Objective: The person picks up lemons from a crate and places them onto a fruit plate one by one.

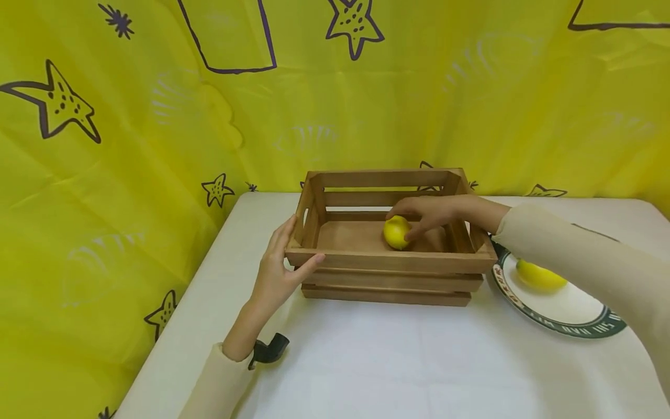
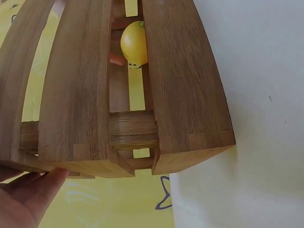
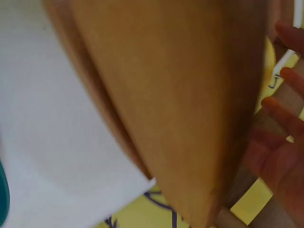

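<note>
A yellow lemon [image 1: 397, 233] is inside the slatted wooden crate [image 1: 392, 262], low down toward its right half. The right hand [image 1: 426, 214] reaches over the crate's right end and holds this lemon, the thumb at one side and a finger over the top. In the left wrist view, the lemon [image 2: 135, 43] shows through a gap between slats, with fingertips beside it. Only its edge appears past the blurred crate wall in the right wrist view, near the spread fingers [image 3: 281, 116]. At the crate's left end, the left hand [image 1: 280, 270] grips the corner, thumb on the front rail.
On the right, a white plate [image 1: 562, 309] with a green lettered rim carries another lemon [image 1: 539, 277], partly covered by the right sleeve. Crate and plate stand on a white-covered table [image 1: 377, 355]. A yellow curtain [image 1: 366, 105] with starfish drawings hangs behind and at left.
</note>
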`<state>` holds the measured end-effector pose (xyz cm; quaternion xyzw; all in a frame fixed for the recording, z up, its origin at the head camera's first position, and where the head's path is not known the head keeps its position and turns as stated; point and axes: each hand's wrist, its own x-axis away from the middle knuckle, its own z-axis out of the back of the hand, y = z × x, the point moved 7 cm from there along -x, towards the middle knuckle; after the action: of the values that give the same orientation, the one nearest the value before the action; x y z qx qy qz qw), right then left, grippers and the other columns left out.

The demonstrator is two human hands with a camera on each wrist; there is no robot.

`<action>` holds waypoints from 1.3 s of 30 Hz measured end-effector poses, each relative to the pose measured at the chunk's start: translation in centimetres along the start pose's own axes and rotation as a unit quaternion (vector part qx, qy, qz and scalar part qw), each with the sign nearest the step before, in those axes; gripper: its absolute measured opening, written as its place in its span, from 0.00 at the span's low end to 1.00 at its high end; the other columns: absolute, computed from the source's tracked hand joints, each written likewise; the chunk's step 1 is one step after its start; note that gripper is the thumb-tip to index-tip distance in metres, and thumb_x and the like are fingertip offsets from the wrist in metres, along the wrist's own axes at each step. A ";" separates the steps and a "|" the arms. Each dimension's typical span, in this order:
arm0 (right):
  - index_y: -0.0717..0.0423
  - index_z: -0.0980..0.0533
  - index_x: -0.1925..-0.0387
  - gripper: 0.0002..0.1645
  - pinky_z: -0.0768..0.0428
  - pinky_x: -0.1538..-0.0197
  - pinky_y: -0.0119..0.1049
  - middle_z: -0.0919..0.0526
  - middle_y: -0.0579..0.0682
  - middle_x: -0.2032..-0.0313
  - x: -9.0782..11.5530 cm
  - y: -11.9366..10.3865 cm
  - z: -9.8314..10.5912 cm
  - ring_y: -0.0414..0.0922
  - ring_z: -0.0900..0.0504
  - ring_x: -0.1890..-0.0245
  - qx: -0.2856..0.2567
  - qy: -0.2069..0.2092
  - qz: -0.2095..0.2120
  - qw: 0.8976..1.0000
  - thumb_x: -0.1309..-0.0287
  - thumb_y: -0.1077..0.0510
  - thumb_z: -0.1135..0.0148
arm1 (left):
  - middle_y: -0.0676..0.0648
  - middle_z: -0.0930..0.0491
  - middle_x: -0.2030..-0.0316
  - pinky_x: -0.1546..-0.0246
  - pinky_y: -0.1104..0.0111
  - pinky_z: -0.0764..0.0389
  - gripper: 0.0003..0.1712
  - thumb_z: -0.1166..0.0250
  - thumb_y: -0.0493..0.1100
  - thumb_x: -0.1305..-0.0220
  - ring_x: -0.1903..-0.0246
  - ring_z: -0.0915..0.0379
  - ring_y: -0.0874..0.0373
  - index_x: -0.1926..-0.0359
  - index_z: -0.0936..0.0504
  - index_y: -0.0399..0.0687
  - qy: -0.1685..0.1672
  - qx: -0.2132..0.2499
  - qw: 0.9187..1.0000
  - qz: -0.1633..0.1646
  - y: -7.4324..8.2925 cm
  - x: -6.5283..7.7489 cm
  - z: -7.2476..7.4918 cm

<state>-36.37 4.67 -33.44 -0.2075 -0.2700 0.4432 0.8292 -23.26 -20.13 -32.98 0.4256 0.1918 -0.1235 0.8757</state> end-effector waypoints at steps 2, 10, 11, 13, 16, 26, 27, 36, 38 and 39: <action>0.63 0.35 0.33 0.36 0.42 0.32 0.62 0.40 0.67 0.32 0.0 0.2 -0.5 0.63 0.41 0.32 0.012 -0.027 -0.015 0.999 0.39 0.57 0.35 | 0.41 0.40 0.30 0.36 0.44 0.36 0.51 0.27 0.44 0.44 0.31 0.42 0.43 0.26 0.44 0.41 0.002 -0.002 1.000 -0.001 0.0 0.0 0.1; 0.59 0.32 0.34 0.31 0.34 0.38 0.59 0.41 0.66 0.41 0.2 0.5 -1.1 0.61 0.36 0.42 0.041 -0.034 -0.047 0.997 0.38 0.59 0.37 | 0.42 0.41 0.29 0.35 0.44 0.38 0.50 0.27 0.45 0.43 0.30 0.44 0.45 0.25 0.45 0.42 -0.001 0.001 1.000 -0.001 -0.1 0.1 -0.2; 0.59 0.32 0.35 0.31 0.34 0.39 0.59 0.42 0.65 0.41 0.1 0.5 -1.1 0.60 0.35 0.43 0.039 -0.034 -0.048 0.998 0.38 0.59 0.37 | 0.42 0.41 0.29 0.35 0.44 0.38 0.50 0.28 0.44 0.43 0.30 0.44 0.45 0.25 0.45 0.42 -0.002 0.003 1.000 -0.001 -0.2 0.1 -0.2; 0.59 0.31 0.36 0.30 0.33 0.40 0.58 0.42 0.65 0.42 0.1 0.6 -1.1 0.60 0.35 0.44 0.036 -0.030 -0.051 0.998 0.39 0.60 0.37 | 0.42 0.41 0.29 0.35 0.43 0.38 0.50 0.28 0.45 0.43 0.30 0.44 0.45 0.25 0.45 0.42 -0.002 0.006 1.000 -0.001 -0.3 0.1 -0.4; 0.60 0.30 0.38 0.29 0.32 0.39 0.58 0.42 0.65 0.41 0.2 0.6 -1.0 0.60 0.35 0.43 0.030 -0.025 -0.048 0.998 0.40 0.60 0.36 | 0.42 0.41 0.29 0.35 0.44 0.37 0.50 0.27 0.45 0.43 0.30 0.44 0.45 0.25 0.45 0.43 0.000 0.006 1.000 -0.003 -0.3 0.0 -0.5; 0.59 0.26 0.42 0.23 0.27 0.43 0.55 0.36 0.63 0.48 0.1 0.4 -1.1 0.57 0.33 0.47 0.043 -0.043 -0.028 0.998 0.40 0.63 0.36 | 0.41 0.40 0.30 0.36 0.43 0.37 0.51 0.27 0.44 0.45 0.31 0.43 0.44 0.26 0.44 0.42 0.009 0.002 1.000 -0.007 0.0 0.0 -0.2; 0.59 0.26 0.42 0.24 0.27 0.43 0.54 0.36 0.62 0.49 0.1 0.4 -1.1 0.57 0.33 0.47 0.046 -0.047 -0.031 0.997 0.40 0.63 0.36 | 0.41 0.40 0.30 0.36 0.43 0.37 0.51 0.27 0.44 0.45 0.31 0.43 0.45 0.26 0.44 0.42 0.009 0.003 1.000 -0.008 0.0 0.0 -0.1; 0.59 0.32 0.38 0.31 0.31 0.39 0.59 0.39 0.66 0.40 0.4 0.8 -1.4 0.63 0.34 0.40 0.029 -0.073 -0.074 0.994 0.42 0.61 0.33 | 0.41 0.41 0.30 0.36 0.42 0.37 0.50 0.27 0.44 0.44 0.30 0.43 0.44 0.26 0.44 0.41 0.013 0.002 1.000 -0.017 0.0 0.0 -0.2; 0.59 0.33 0.41 0.30 0.31 0.38 0.57 0.38 0.65 0.38 0.4 0.9 -1.6 0.61 0.35 0.40 0.017 -0.080 -0.077 0.994 0.43 0.62 0.33 | 0.40 0.41 0.30 0.36 0.42 0.37 0.49 0.27 0.44 0.44 0.31 0.43 0.43 0.26 0.44 0.41 0.014 0.001 1.000 -0.020 0.0 0.0 -0.2; 0.59 0.33 0.42 0.28 0.31 0.39 0.54 0.37 0.65 0.37 0.4 1.0 -1.8 0.59 0.34 0.41 0.011 -0.084 -0.083 0.993 0.43 0.62 0.33 | 0.40 0.41 0.30 0.36 0.42 0.37 0.49 0.27 0.44 0.44 0.31 0.43 0.43 0.26 0.43 0.41 0.015 0.001 1.000 -0.020 0.0 0.1 -0.2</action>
<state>-35.69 5.30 -35.25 -0.1373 -0.3499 0.3916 0.8398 -23.28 -19.95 -33.15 0.4240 0.2137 -0.1348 0.8697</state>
